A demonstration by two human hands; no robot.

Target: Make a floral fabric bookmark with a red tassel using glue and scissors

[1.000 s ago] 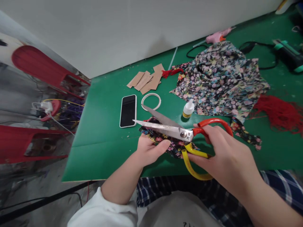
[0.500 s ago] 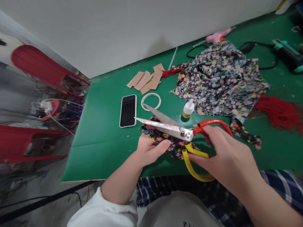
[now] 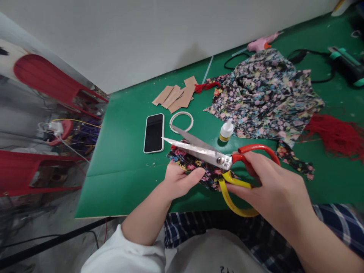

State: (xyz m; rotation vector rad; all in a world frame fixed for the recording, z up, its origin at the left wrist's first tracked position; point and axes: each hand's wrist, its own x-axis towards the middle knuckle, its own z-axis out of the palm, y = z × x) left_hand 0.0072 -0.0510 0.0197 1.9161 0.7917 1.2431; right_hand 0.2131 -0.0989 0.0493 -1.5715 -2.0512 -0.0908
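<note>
My left hand grips a small piece of dark floral fabric, thumb on top and the other fingers hidden beneath it. In my right hand are large scissors with one red and one yellow handle. Their blades are slightly apart and point left, passing over the fabric. Whether the cloth lies between the blades I cannot tell. Just beyond the scissors stands a small white-capped glue bottle. A white ring and a phone lie near the blade tips.
A large floral cloth spreads over the green table at the right, beside tangled red thread. Cardboard pieces lie near the wall. A pink glue gun is at the back. Red chairs stand left of the table.
The scissors' blades have closed slightly, the lower blade's tip shifting up a little. Both hands stay in nearly the same place.
</note>
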